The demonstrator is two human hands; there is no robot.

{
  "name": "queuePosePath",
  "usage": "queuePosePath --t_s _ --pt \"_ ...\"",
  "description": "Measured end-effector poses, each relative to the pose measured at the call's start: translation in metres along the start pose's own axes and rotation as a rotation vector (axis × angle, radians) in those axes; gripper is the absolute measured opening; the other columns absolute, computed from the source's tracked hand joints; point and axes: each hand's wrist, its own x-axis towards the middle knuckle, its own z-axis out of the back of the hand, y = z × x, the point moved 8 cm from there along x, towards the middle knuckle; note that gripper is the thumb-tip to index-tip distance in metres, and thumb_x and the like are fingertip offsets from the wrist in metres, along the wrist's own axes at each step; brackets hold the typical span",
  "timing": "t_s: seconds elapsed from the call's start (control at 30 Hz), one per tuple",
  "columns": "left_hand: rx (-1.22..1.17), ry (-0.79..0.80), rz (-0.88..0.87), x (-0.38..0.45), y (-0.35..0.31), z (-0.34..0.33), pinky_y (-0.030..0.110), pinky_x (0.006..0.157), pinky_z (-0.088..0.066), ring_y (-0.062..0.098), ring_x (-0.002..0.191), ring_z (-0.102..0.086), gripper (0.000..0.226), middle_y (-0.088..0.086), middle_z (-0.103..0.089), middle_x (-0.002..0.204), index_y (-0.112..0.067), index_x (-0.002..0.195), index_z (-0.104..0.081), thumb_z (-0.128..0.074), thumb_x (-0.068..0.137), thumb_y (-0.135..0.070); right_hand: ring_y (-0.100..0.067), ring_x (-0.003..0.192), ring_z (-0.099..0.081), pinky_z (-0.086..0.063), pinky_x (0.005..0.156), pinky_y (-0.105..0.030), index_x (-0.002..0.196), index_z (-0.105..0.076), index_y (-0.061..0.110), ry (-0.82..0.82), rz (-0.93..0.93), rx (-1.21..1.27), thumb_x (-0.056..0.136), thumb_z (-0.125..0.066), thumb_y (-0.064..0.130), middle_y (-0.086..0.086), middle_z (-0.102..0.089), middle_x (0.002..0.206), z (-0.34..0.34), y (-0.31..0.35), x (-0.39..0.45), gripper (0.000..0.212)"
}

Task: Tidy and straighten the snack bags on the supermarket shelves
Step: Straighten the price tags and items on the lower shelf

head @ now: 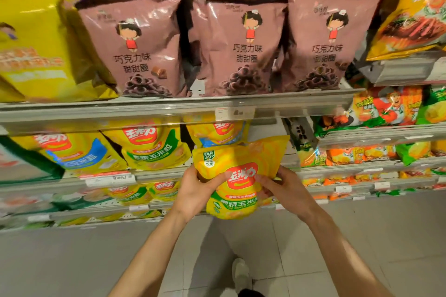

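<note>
Before the shelves, both hands' grip holds a glossy yellow corn bag (237,176), green-banded, red-logoed.

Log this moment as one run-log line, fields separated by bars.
step: straightening | object: yellow corn snack bag, off shelf | left hand: gripping bag edge | right hand: gripping bag edge | shelf above: pink bags upright

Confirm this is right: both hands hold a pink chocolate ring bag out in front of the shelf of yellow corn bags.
Not quite. The head view shows the left hand and right hand holding a yellow corn bag. The pink chocolate ring bags stand untouched on the shelf above.
</note>
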Motion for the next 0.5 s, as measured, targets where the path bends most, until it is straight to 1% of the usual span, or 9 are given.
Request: queuePosePath --t_s 0.07,0.17,0.2,0.27,0.3,0.37,0.4,0.5 --pt "0.017 -0.008 -0.004 -0.010 0.002 0.030 0.013 0.066 -0.055 0.001 0.085 -0.074 0.037 -0.013 -0.078 0.097 -0.017 0.115 -0.069 -0.084 0.081 -0.020 -0.045 0.086 -0.074 -0.059 0.082 -0.059 0.117 -0.068 0.015 0.006 0.002 0.029 0.093 -0.073 0.024 -0.013 -0.078 0.101 -0.030 0.004 -0.007 0.026" --pt "0.048 -0.023 -0.034 -0.023 0.001 0.082 0.018 0.072 -0.058 0.008 0.092 -0.075 0.037 -0.007 -0.079 0.102 -0.016 0.114 -0.072 -0.085 0.081 -0.024 -0.047 0.086 -0.072 -0.059 0.083 -0.060 0.117 -0.068 0.017 -0.017 0.029 0.031 0.094 -0.073 0.024 -0.016 -0.077 0.100 -0.077 0.016 -0.017 0.024" --pt "0.063 -0.029 -0.040 -0.027 0.001 0.102 0.020 0.074 -0.058 0.010 0.093 -0.075 0.037 -0.007 -0.079 0.102 -0.017 0.114 -0.072 -0.086 0.080 -0.027 -0.046 0.086 -0.071 -0.059 0.083 -0.060 0.115 -0.069 0.017 -0.031 0.047 0.024 0.094 -0.072 0.024 -0.017 -0.077 0.098 -0.096 0.022 -0.020 0.022" --pt "0.077 -0.067 -0.066 -0.037 0.002 0.142 0.019 0.070 -0.057 0.012 0.089 -0.076 0.036 -0.007 -0.080 0.097 -0.018 0.111 -0.071 -0.086 0.080 -0.029 -0.044 0.084 -0.072 -0.059 0.081 -0.058 0.112 -0.070 0.016 -0.051 0.090 0.014 0.094 -0.072 0.024 -0.016 -0.078 0.095 -0.133 0.036 -0.026 0.020" --pt "0.075 -0.102 -0.081 -0.043 0.002 0.164 0.018 0.068 -0.056 0.014 0.086 -0.076 0.036 -0.005 -0.080 0.095 -0.016 0.110 -0.071 -0.086 0.080 -0.028 -0.043 0.082 -0.072 -0.059 0.080 -0.057 0.111 -0.070 0.016 -0.054 0.112 0.014 0.094 -0.072 0.023 -0.015 -0.078 0.094 -0.153 0.043 -0.028 0.018" --pt "0.057 -0.180 -0.103 -0.055 0.001 0.205 0.021 0.068 -0.057 0.018 0.085 -0.075 0.039 -0.002 -0.079 0.094 -0.013 0.111 -0.069 -0.086 0.079 -0.026 -0.039 0.079 -0.073 -0.060 0.078 -0.053 0.109 -0.070 0.015 -0.056 0.146 0.010 0.094 -0.072 0.023 -0.014 -0.078 0.092 -0.192 0.059 -0.031 0.016" --pt "0.042 -0.207 -0.114 -0.062 0.000 0.223 0.022 0.069 -0.058 0.017 0.087 -0.075 0.041 -0.002 -0.079 0.096 -0.014 0.113 -0.067 -0.086 0.079 -0.025 -0.036 0.077 -0.073 -0.060 0.075 -0.049 0.108 -0.069 0.015 -0.060 0.166 0.004 0.094 -0.071 0.024 -0.014 -0.078 0.091 -0.210 0.067 -0.032 0.017" --pt "-0.031 -0.238 -0.120 -0.079 -0.005 0.267 0.012 0.068 -0.055 -0.001 0.091 -0.072 0.051 -0.015 -0.077 0.100 -0.027 0.117 -0.060 -0.088 0.074 -0.024 -0.021 0.066 -0.072 -0.057 0.066 -0.034 0.108 -0.068 0.013 -0.046 0.214 -0.007 0.095 -0.070 0.029 -0.006 -0.076 0.082 -0.262 0.089 -0.034 0.021"
